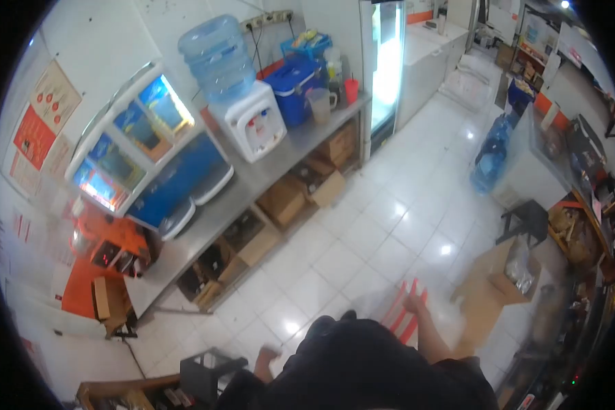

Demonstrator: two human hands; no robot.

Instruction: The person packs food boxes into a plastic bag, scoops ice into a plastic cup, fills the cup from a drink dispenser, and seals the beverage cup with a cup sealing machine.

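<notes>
A dark, near-black top (365,372) was worn, seen at bottom centre of the frame. At lower right, a loose dark sleeve (466,383) was noted, cut short, forearm (432,336) bared beyond it.

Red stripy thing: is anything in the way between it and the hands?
Nothing visible stands between the red stripy thing and the right hand, which appears to hold it. From the left hand, the person's dark-clothed body is in between in this view.
</notes>
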